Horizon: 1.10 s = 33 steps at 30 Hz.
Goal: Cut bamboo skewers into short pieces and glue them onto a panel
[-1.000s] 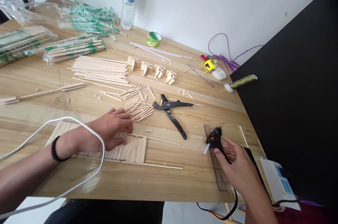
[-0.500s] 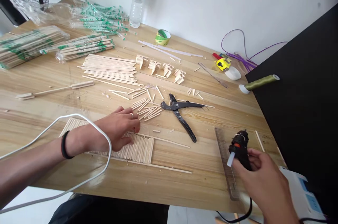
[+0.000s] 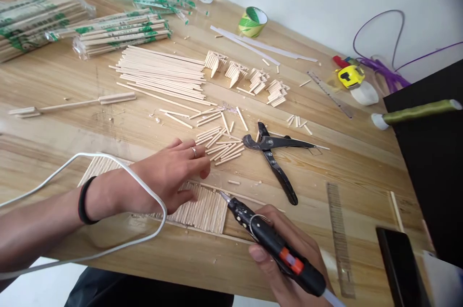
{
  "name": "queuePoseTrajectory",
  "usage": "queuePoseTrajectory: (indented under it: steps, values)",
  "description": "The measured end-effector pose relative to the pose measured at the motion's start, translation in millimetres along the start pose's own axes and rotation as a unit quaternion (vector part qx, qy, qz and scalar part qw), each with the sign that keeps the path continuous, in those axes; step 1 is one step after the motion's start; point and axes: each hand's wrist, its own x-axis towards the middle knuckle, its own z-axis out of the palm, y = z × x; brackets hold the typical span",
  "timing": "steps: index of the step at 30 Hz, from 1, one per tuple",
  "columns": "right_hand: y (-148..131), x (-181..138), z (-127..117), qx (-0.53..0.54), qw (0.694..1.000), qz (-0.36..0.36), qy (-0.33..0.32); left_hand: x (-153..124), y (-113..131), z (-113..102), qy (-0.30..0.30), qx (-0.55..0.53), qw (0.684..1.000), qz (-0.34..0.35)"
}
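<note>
the panel of short sticks (image 3: 202,215) lies flat near the front edge of the table (image 3: 173,261), with only a strip of wood between it and that edge. beyond it, the pile of cut sticks (image 3: 224,150) and the black cutter (image 3: 269,144) crowd the far side; more room shows between the cutter and the clear ruler (image 3: 340,242). a black board (image 3: 434,162) bounds the right. a white cable (image 3: 159,199) loops across the left wrist.

green print on the wrapped stick bundles (image 3: 123,34) is too small to read, as are the ruler's marks.

the left hand (image 3: 170,172) lies palm down over the panel, fingers loosely bent, thumb apart, with nothing seen in its grasp. the right hand (image 3: 302,242) is wrapped around the glue gun (image 3: 269,239), nozzle slanting toward the panel's far right corner; i cannot tell whether the tip touches.
</note>
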Motion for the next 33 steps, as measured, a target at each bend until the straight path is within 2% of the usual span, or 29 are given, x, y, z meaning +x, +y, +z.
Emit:
queuePoseTrajectory:
  steps: [8,18,24,33]
  values:
    - [-4,17,21,0.029,1.0,-0.006,-0.003,0,0,3,0.015,0.033,0.999,-0.012]
    - [12,-1,3,-0.01,1.0,0.023,0.015,1,-1,4,0.022,0.032,0.999,0.002]
    - [18,-10,4,0.008,0.999,0.047,-0.011,-1,-2,11,0.017,0.014,0.999,0.036]
    - [14,-5,5,-0.029,0.999,0.033,0.023,1,-2,13,0.008,-0.026,0.999,0.036]
